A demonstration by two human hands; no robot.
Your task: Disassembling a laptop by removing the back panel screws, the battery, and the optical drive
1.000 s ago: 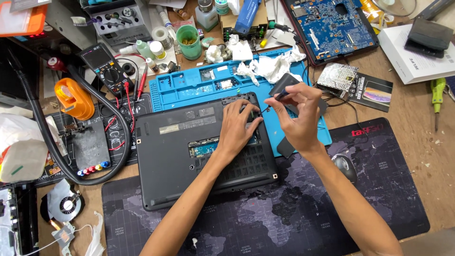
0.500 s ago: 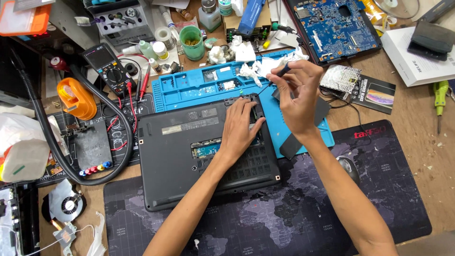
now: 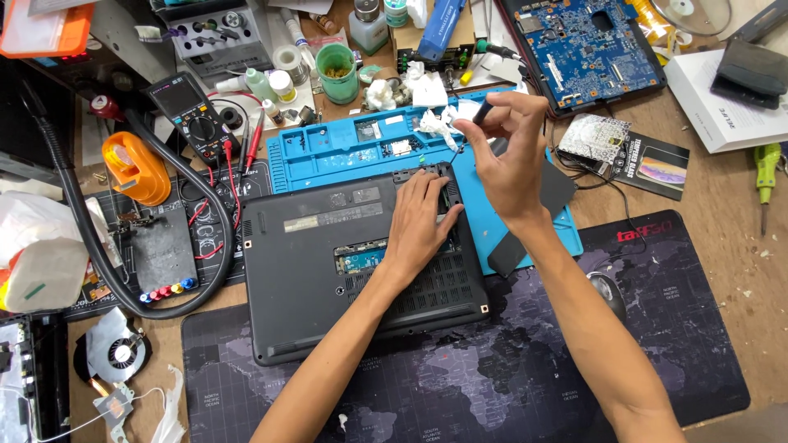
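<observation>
You had open room on the dark desk mat (image 3: 460,385) — crumpled tissues (image 3: 435,123) and the green cup (image 3: 337,72) crowded the blue mat (image 3: 328,156) behind.

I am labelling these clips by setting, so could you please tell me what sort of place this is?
Most likely an electronics repair bench: an upturned dark grey laptop with an opened compartment, a bare blue circuit board, and a black handheld multimeter with red leads on a cluttered wooden table.
</observation>
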